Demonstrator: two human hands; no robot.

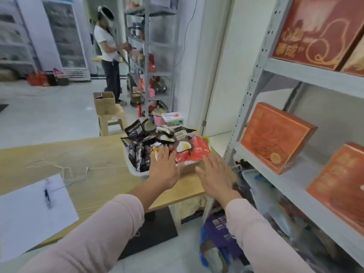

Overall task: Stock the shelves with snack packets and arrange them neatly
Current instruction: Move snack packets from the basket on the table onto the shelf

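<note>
Now, with both hands held out toward the white plastic basket point(189, 168) of snack packets point(173, 134) at the far right corner of the wooden table point(88, 154). Holding nothing: left hand point(164, 171) with fingers straight and spread, tips over the black foil packets point(141, 154) at the near rim; right hand point(213, 174) likewise flat and apart, just beside the basket's near right corner, below the red packets point(199, 148).

Probably best to lift a few packets off the top of the heap, or else to grip the basket by both sides and carry it to the grey metal shelf point(307, 77) just to the right. Avoid digging into the middle. Expect slippery, crinkly film, pillow-shaped and puffed with air, so pinch by the sealed edges rather than squeezing the bellies. Mind the loose pile, heaped above the rim and likely to slide if tilted. Expect a light, slightly flexible basket with perforated walls.

Note the rigid orange cardboard gift boxes point(275, 136) propped at a tilt on the shelf boards; look for a bare stretch beside them and stand the packets face forward in rows.
</note>
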